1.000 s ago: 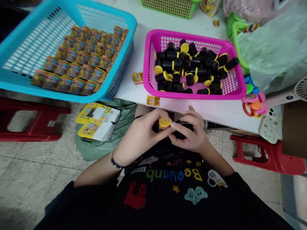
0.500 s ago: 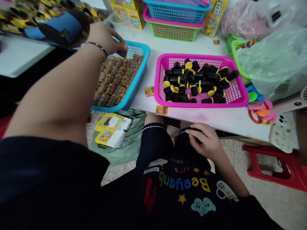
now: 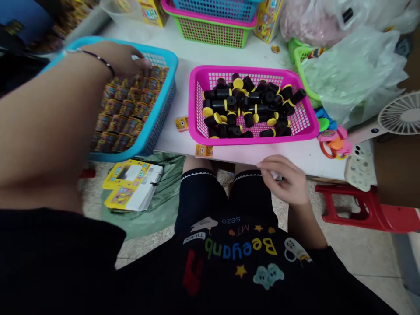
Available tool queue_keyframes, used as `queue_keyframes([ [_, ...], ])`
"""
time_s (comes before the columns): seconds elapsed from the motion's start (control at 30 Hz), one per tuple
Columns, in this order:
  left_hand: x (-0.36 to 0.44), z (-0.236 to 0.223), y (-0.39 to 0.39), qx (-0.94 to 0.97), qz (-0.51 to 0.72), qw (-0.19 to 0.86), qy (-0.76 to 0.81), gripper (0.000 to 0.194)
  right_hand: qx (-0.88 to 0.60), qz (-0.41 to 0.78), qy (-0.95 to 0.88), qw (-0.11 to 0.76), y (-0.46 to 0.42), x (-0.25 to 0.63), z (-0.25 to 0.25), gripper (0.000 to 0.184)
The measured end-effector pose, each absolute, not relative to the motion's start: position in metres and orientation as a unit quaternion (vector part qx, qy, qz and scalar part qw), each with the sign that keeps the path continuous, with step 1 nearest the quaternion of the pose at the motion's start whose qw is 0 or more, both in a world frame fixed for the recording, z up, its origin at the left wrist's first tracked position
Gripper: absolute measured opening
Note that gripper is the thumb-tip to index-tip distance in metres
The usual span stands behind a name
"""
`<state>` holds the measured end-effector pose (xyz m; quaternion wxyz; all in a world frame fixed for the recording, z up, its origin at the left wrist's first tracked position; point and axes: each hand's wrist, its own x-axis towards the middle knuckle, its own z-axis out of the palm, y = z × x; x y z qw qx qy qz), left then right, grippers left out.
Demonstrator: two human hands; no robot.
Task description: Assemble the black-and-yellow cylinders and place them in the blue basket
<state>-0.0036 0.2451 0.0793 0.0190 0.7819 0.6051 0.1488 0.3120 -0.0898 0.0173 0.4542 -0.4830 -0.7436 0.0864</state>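
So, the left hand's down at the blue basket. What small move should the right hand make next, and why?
Probably reach the right hand forward to pick a yellow-capped black tube from the pink basket. It seems to hold nothing and sits just below that basket, while the left hand is at the blue basket of labelled tubes.

Bright little packs [image 3: 126, 111] stand close together in rows in a blue basket [image 3: 167, 59], and the left hand [image 3: 121, 61] is right by the far ones.

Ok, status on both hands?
Left hand at labelled tubes in blue mesh basket; right hand by table edge, hold unclear; left forearm hides part of the rows.
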Motion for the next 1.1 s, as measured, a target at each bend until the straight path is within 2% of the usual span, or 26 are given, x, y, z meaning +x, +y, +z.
queue_keyframes([
  [0.03,-0.001,0.086,0.228,0.78,0.137,0.013,0.611,0.087,-0.494,0.062,-0.733,0.463,-0.081,0.316,0.024,0.029],
  [0.1,0.007,0.1,0.18,0.784,0.1,-0.013,0.612,0.07,-0.533,0.019,-0.706,0.466,-0.058,0.326,0.039,0.024],
  [0.17,0.014,0.108,0.122,0.802,0.105,-0.065,0.584,0.06,-0.576,0.026,-0.695,0.429,-0.027,0.333,0.051,0.022],
  [0.23,0.019,0.103,0.068,0.835,0.076,-0.076,0.539,0.049,-0.604,0.092,-0.722,0.326,0.008,0.333,0.059,0.022],
  [0.33,0.022,0.067,0.016,0.905,-0.01,-0.001,0.424,0.038,-0.589,0.166,-0.78,0.133,0.056,0.318,0.062,0.027],
  [0.4,0.024,0.035,0.006,0.918,-0.007,0.04,0.394,0.03,-0.573,0.183,-0.798,0.025,0.078,0.303,0.061,0.028],
  [0.47,0.027,0.006,0.009,0.921,0.02,0.049,0.386,0.038,-0.561,0.174,-0.807,-0.057,0.092,0.289,0.059,0.027],
  [0.53,0.027,-0.014,0.016,0.922,0.039,0.044,0.384,0.05,-0.552,0.15,-0.814,-0.102,0.099,0.277,0.057,0.025],
  [0.7,0.024,-0.02,0.022,0.924,0.062,0.073,0.369,0.049,-0.586,0.099,-0.795,-0.122,0.102,0.26,0.059,0.016],
  [0.8,0.023,-0.008,0.018,0.921,0.016,0.065,0.383,0.045,-0.603,0.145,-0.78,-0.089,0.101,0.269,0.064,0.022],
  [0.87,0.024,0.0,0.018,0.911,-0.026,0.048,0.408,0.04,-0.612,0.204,-0.764,-0.011,0.097,0.284,0.067,0.024],
  [1.0,0.023,0.005,0.021,0.89,-0.038,0.044,0.452,0.031,-0.568,0.377,-0.683,0.263,0.074,0.315,0.068,0.024],
  [1.1,0.015,0.005,0.02,0.891,0.084,0.029,0.446,0.03,-0.46,0.473,-0.614,0.433,0.037,0.324,0.063,0.042],
])
